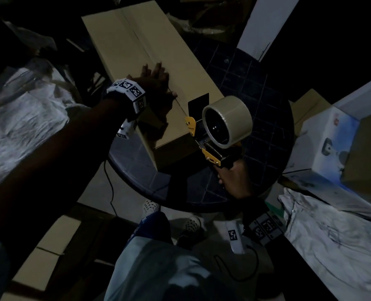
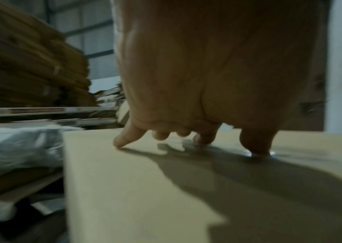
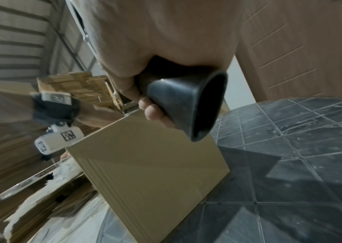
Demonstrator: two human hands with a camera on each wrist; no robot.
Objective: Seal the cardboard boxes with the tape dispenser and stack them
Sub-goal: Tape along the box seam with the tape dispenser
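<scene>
A: Head view?
B: Long cardboard box [image 1: 149, 61] lies on the round tiled table [image 1: 262, 118], its axis and centre seam running away from the person. Left hand [image 1: 156, 81] presses flat on it, fingers straight. Right hand [image 1: 232, 177] grips the tape dispenser [image 1: 215, 129] at the near end.
A: Left wrist?
B: Fingertips [image 2: 122, 143] on smooth matte board.
A: Right wrist?
B: Fingers wrapped round the black handle [image 3: 186, 102].

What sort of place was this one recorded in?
Probably a dim storeroom or packing area: flattened cardboard is stacked high, a cardboard box sits on a round tiled table, and sacking lies around.
</scene>
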